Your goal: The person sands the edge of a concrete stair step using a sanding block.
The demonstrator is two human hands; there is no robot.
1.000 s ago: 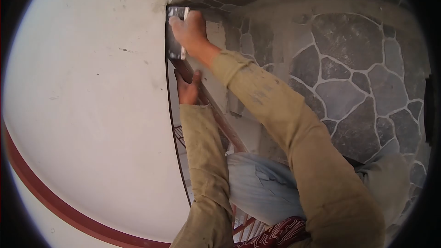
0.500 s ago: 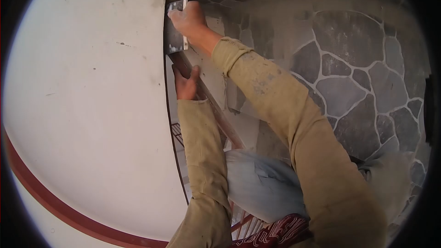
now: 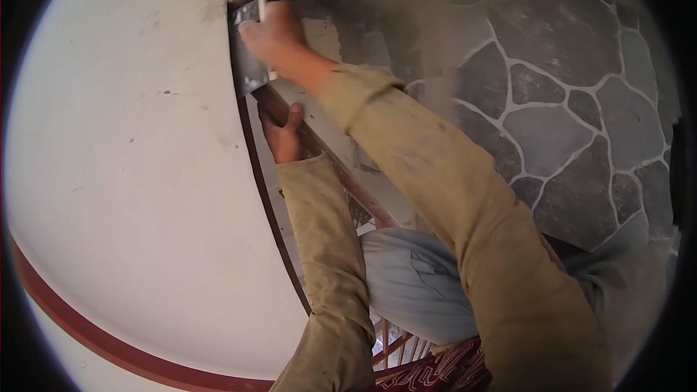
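At the upper left of centre, my right hand [image 3: 276, 35] grips a flat metal trowel [image 3: 250, 65] with a pale edge strip. The trowel lies along the dark edge of the white wall panel [image 3: 145, 174], above my other hand. My left hand [image 3: 284, 136] is wrapped round a reddish-brown bar [image 3: 327, 156] just below the trowel, its thumb up on the near side. The fingers behind the bar are partly hidden. Both forearms wear tan sleeves, the right one smudged with pale dust.
Grey stone cladding with white joints [image 3: 548, 138] covers the right side. A dark red curved band [image 3: 109, 341] runs along the lower left. My knee in light blue cloth [image 3: 414, 283] is below the bar, with red railing bars [image 3: 406, 348] beneath it.
My right hand and the trowel appear further left and slightly tilted. The wall edge and my left hand have also shifted left in view, and the stone cladding looks larger.
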